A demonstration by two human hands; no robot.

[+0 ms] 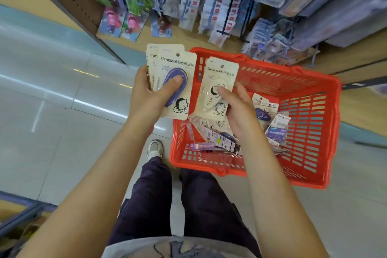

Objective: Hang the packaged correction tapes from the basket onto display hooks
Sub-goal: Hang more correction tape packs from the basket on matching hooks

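from the head camera we look down on both hands above a red basket (pixel 310 81) that sits on the floor (pixel 52 94) in front of the person's legs. the left hand (pixel 146 98) grips a small fanned stack of packs (pixel 176 69), thumb curled across the purple correction tape on the front card, the other fingers wrapped behind the stack where we cannot see them. we can make out at least three cards, but the rear ones are mostly covered, so we cannot tell the exact count. the right hand (pixel 238 107) pinches a single pack (pixel 217 84) holding a white correction tape, thumb on the front of the blister, fingers curled behind the card and largely hidden. this pack is upright over the basket's near-left part, just beside the stack but apart from it. more packs (pixel 270 119) lie loose and overlapping on the basket bottom, partly hidden under the right wrist. past the basket, display hooks (pixel 228 16) carry rows of hanging packages; they are blurred and their print is unreadable. a white shoe (pixel 155 148) shows beside the basket's near corner.
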